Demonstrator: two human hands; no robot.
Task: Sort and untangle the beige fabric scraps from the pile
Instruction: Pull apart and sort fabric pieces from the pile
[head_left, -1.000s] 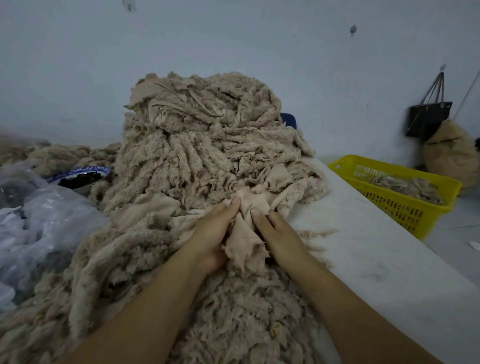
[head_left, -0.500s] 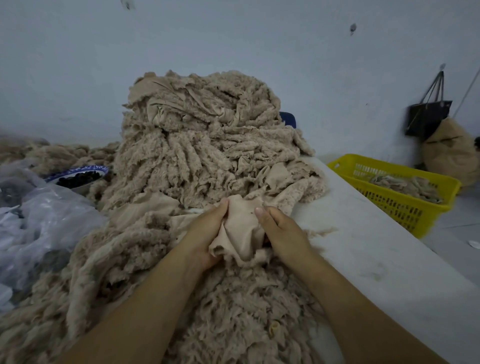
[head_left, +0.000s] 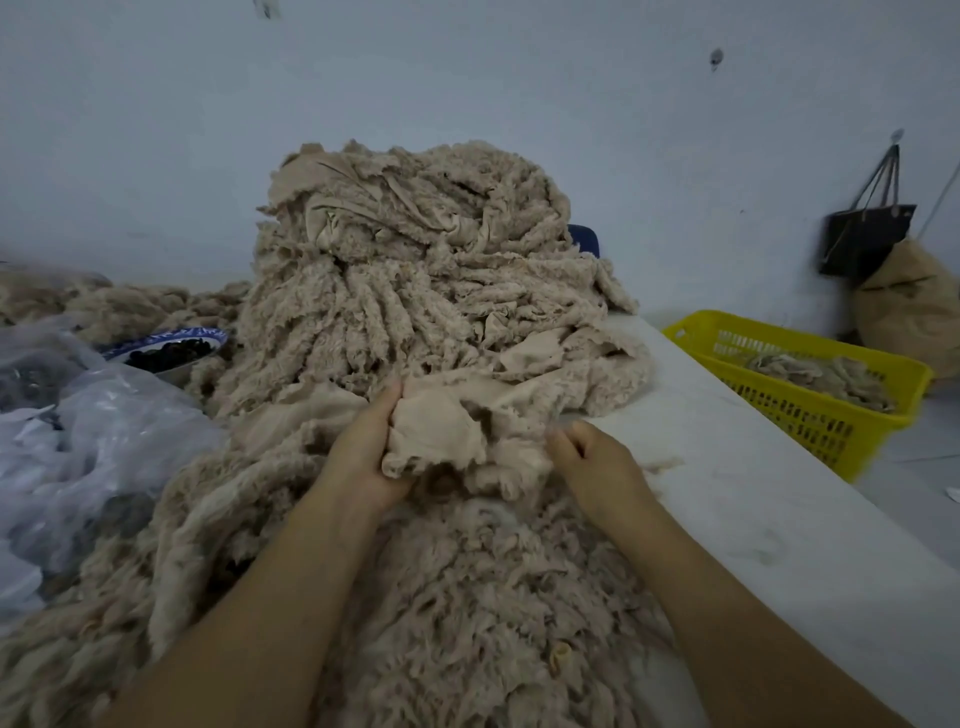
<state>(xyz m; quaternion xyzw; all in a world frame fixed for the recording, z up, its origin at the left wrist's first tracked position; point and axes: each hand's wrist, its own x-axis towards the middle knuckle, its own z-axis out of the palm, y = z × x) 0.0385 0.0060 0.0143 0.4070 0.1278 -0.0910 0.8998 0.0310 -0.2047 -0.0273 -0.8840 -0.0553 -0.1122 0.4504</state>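
Beige scrap (head_left: 436, 436), clamped in left hand (head_left: 363, 457), runs toward 3 o'clock to curled right hand (head_left: 597, 467), whose grip is indeterminate.

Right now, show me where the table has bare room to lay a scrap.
The table is bare only on the right, between the pile and its edge beside the basket, alongside the right hand. The centre is all pile; bags and a bowl crowd the left.

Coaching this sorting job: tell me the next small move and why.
Probably lift the beige scrap clear of the pile: the left hand grips its bunched left edge, the right hand curls at its right edge, and it lies crumpled on top.
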